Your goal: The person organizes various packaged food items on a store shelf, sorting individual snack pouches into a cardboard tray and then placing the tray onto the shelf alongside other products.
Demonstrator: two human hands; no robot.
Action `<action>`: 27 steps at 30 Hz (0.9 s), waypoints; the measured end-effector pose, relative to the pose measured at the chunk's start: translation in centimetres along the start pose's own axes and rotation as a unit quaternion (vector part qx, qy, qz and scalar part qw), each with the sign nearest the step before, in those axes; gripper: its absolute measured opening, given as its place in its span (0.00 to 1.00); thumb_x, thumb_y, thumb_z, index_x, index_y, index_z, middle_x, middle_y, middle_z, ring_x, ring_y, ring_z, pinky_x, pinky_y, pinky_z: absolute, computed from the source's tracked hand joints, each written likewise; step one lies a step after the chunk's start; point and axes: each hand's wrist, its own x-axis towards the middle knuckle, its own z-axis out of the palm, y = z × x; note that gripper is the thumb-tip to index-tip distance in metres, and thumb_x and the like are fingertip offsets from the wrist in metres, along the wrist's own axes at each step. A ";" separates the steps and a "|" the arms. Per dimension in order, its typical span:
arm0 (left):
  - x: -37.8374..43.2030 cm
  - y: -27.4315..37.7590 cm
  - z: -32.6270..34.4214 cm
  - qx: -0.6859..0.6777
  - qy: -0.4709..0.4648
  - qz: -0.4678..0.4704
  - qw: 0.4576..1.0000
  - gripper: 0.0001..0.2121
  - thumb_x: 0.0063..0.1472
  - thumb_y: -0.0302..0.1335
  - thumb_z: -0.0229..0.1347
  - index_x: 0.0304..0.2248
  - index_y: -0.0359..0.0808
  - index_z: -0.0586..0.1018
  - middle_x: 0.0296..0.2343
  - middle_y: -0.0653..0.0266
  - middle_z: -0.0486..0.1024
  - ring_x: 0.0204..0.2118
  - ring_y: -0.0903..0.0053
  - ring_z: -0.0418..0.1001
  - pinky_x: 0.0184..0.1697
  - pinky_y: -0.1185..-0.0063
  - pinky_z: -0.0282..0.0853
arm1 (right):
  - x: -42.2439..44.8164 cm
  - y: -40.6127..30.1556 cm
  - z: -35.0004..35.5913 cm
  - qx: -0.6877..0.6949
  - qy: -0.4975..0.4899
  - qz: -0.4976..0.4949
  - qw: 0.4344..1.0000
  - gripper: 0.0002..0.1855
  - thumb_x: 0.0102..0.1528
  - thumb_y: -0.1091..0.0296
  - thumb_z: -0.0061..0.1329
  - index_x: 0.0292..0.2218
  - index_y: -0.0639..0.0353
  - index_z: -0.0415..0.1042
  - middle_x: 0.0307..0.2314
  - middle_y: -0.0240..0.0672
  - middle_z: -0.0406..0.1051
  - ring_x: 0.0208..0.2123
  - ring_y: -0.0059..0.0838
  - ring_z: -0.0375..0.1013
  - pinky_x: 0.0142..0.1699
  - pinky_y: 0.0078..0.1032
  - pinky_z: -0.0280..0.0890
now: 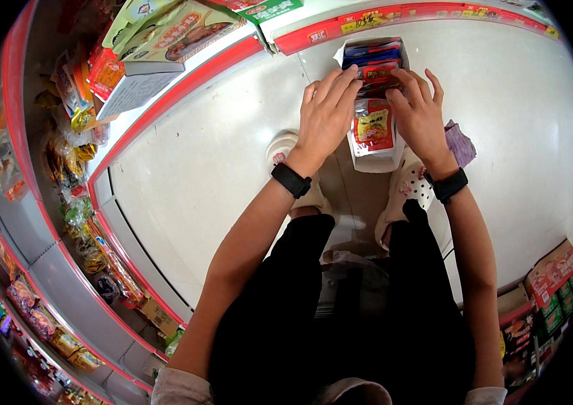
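Observation:
A long, open white cardboard box (376, 163) stands on the tiled floor between my feet. Upright red packets (380, 73) and blue packets (371, 52) fill its far part, while a red and white food packet with a yellow panel (372, 126) leans at the near end. My left hand (328, 111) reaches over the box's left side, fingertips at the red packets. From the right, my right hand (418, 109) touches the same row with bent fingers. Whether either hand pinches a packet cannot be made out.
Red-edged shelves (175, 96) with packaged snacks run along the left, and another red shelf edge (392, 17) crosses the top. A purple cloth (459, 144) lies on the floor by my right wrist. My light clogs (410, 187) flank the box. Stacked cartons (552, 276) stand at lower right.

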 end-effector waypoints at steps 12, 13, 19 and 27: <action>1.0 -0.2 0.3 0.013 0.040 0.003 0.999 0.06 0.50 0.25 0.57 0.30 0.38 0.76 0.41 0.73 0.73 0.43 0.71 0.67 0.42 0.75 0.58 | -2.2 -1.0 1.9 -0.015 0.001 0.027 1.000 0.18 0.47 0.69 0.48 0.42 0.51 0.67 0.40 0.26 0.65 0.45 0.27 0.62 0.49 0.32 0.51; 1.0 -0.2 0.3 0.010 0.042 0.003 0.999 0.06 0.50 0.25 0.57 0.30 0.38 0.76 0.41 0.73 0.73 0.43 0.71 0.67 0.42 0.75 0.58 | -2.0 -1.2 1.9 -0.006 -0.001 0.033 0.999 0.17 0.47 0.69 0.49 0.41 0.51 0.67 0.39 0.26 0.66 0.45 0.27 0.62 0.50 0.32 0.51; 1.1 -0.1 0.2 -0.007 0.038 0.000 0.999 0.07 0.49 0.24 0.57 0.31 0.38 0.77 0.41 0.73 0.73 0.43 0.72 0.67 0.42 0.76 0.59 | -2.0 -0.8 1.9 0.015 -0.020 0.047 0.999 0.11 0.46 0.70 0.49 0.34 0.52 0.71 0.36 0.26 0.66 0.45 0.26 0.62 0.50 0.31 0.50; 1.1 -0.2 -0.1 0.008 0.035 0.009 0.999 0.08 0.49 0.23 0.57 0.32 0.38 0.78 0.40 0.73 0.73 0.41 0.72 0.67 0.41 0.76 0.59 | -0.2 -0.6 0.6 0.036 0.013 -0.010 0.999 0.10 0.43 0.73 0.47 0.32 0.54 0.71 0.33 0.28 0.67 0.41 0.26 0.65 0.53 0.33 0.52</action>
